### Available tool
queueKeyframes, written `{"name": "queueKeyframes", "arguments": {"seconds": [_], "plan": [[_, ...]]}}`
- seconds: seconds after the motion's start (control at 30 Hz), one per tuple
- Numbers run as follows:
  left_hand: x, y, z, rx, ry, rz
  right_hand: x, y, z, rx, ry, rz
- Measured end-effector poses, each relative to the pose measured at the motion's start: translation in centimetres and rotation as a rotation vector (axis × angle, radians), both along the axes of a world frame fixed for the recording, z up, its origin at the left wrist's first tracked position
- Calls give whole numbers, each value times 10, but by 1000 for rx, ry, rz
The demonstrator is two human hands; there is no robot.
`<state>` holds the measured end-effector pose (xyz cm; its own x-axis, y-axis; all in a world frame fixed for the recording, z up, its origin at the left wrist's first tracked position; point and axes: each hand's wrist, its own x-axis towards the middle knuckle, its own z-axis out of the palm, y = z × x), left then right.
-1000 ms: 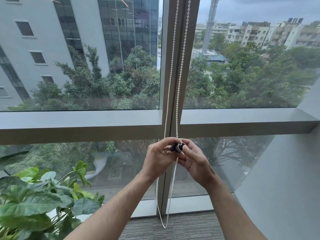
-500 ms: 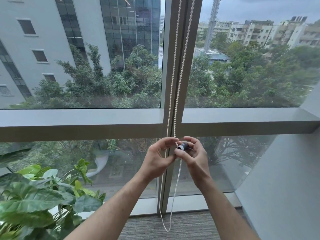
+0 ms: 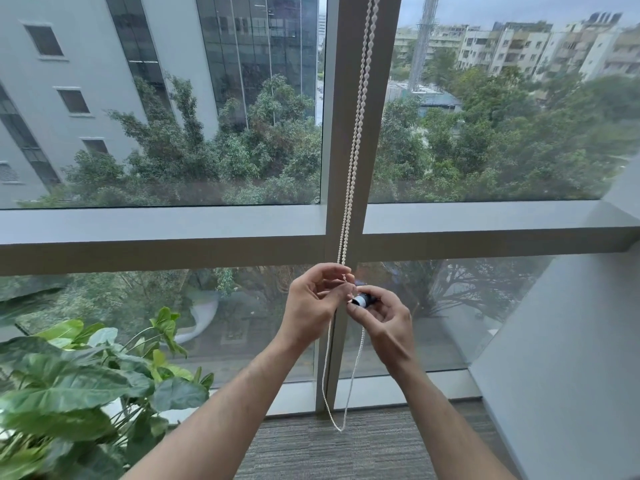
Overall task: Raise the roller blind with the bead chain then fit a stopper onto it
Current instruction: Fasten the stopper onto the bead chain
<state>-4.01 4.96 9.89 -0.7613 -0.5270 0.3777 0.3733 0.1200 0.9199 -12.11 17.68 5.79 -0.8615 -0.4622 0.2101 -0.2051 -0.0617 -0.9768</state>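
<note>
Bead chain (image 3: 354,161) is pinched by left hand (image 3: 313,303) before the window mullion (image 3: 349,109). Small black-and-white stopper (image 3: 362,299) is gripped in right hand (image 3: 384,317), touching the chain.

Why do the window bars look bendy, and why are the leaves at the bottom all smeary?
In the head view the wide-angle lens bows the window frame toward the edges; the plant at the lower left corner is blurred, while the bead chain and both hands stay fairly sharp; the light is flat grey daylight, with no strong glare.
</note>
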Motion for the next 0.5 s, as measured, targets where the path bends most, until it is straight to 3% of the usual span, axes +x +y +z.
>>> {"name": "queueKeyframes", "arguments": {"seconds": [0.17,0.5], "plan": [[2,-3,-7,-8,-7,99,3,5,-20,27,-23,-22],[7,10,-35,-141,-155,91,11,22,-59,143,-38,7]]}}
